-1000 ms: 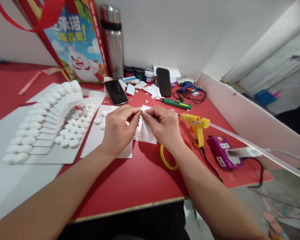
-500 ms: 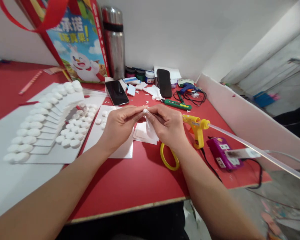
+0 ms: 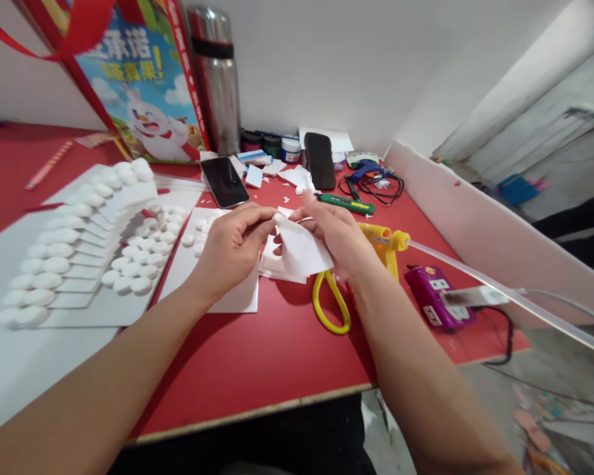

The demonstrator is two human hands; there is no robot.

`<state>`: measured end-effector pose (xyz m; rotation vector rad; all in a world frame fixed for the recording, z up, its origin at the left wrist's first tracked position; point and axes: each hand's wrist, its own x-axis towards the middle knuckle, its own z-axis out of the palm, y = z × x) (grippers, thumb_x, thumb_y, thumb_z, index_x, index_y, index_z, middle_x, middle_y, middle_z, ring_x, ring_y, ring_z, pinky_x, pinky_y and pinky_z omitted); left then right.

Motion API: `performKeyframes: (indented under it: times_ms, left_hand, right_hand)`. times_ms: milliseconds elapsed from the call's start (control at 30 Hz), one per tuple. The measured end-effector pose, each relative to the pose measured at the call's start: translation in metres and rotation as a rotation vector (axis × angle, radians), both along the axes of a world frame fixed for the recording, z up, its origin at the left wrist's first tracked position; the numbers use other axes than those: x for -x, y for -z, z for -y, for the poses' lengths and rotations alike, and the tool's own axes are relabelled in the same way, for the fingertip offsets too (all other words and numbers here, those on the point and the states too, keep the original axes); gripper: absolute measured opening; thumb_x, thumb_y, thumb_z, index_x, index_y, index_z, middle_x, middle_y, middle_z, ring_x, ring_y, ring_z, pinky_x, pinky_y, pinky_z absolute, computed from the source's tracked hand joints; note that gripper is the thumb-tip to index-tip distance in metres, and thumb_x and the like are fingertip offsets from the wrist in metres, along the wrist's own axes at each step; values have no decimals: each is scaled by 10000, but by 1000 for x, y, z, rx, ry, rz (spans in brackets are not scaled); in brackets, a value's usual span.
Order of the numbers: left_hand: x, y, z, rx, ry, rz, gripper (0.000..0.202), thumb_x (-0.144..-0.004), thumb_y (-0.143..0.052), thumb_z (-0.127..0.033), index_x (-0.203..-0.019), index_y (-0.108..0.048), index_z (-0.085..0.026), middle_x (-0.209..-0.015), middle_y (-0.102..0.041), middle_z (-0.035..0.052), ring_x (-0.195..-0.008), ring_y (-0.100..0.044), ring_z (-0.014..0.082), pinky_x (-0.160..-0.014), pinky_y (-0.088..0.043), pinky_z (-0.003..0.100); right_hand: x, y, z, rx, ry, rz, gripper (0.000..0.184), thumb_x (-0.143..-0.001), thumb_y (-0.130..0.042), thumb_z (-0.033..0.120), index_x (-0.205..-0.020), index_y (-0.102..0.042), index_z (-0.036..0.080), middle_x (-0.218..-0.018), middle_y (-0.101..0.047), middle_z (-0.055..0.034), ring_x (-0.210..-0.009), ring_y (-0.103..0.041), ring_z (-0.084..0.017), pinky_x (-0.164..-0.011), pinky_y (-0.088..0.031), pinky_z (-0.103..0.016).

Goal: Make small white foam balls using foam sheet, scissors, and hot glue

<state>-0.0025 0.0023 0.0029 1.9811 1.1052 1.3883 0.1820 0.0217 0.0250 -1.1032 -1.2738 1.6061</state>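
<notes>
Between my hands is a thin white sheet of paper [image 3: 304,249], its flat face tilted toward me. My left hand [image 3: 237,244] pinches the paper's upper left corner, where a small rounded white bit shows at the fingertips. On the other side my right hand [image 3: 341,237] holds the sheet's upper right edge, some fingers behind it and the thumb raised. Beneath them, a stack of white paper pieces [image 3: 277,265] lies partly over a white board [image 3: 237,300]. Yellow-handled scissors [image 3: 332,326] rest near my right wrist, partly hidden.
Several white oval discs [image 3: 133,269] and a fanned row of disc-tipped cards [image 3: 74,267] cover the left boards. A yellow glue gun [image 3: 389,247] with a long glue stick and a purple power box [image 3: 435,297] stand at right. Behind are phones [image 3: 225,181], a green cutter [image 3: 346,202] and a steel flask [image 3: 215,86].
The paper has turned so its broad face shows. My right hand has shifted along its edge and lifted its thumb. My left hand keeps its pinch; the whole view has shifted slightly.
</notes>
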Motion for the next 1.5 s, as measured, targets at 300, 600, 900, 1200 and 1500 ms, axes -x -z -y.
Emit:
performKeyframes:
  times_ms: [300, 600, 900, 1200, 1500]
  left_hand:
    - [0, -5, 2, 11, 92, 21, 198, -988, -596, -214, -1024, -790, -202, -903, -703, 49, -856, -664, 179, -801, -526, 296]
    - [1, -3, -2, 96, 40, 93, 174, -956, -642, -229, -998, -807, -190, -900, -742, 42, -822, -665, 166, -791, -538, 284]
    - [2, -7, 0, 47, 92, 71, 162, -950, -651, -223, -986, -807, -208, -917, -740, 45, -868, -674, 177, -839, -539, 299]
    - [0, -6, -1, 10, 76, 54, 157, -948, -652, -221, -962, -808, -210, -940, -737, 63, -912, -671, 197, -875, -539, 339]
    - [-1, 0, -3, 119, 34, 159, 129, -922, -714, -274, -952, -828, -223, -911, -751, 45, -871, -671, 190, -839, -540, 331]
  right_hand:
    - [3, -1, -2, 455, -340, -357, 491, -970, -520, 671, -888, -594, 193, -671, -666, -30, -595, -643, -193, -609, -578, -352]
    - [-1, 1, -2, 222, -118, -230, 207, -991, -648, 375, -959, -681, 172, -708, -672, 3, -566, -605, -121, -530, -518, -237]
    - [-2, 2, -6, 569, -378, -396, 503, -1081, -318, 528, -926, -637, 172, -776, -729, -80, -703, -714, -217, -735, -617, -414]
    - [5, -5, -1, 567, -285, -524, 320, -1076, -447, 275, -806, -585, 172, -636, -348, 66, -459, -243, -69, -470, -377, -195]
    - [1, 2, -2, 276, -266, -421, 167, -902, -763, 260, -916, -639, 148, -726, -537, 38, -561, -419, -60, -556, -434, -207]
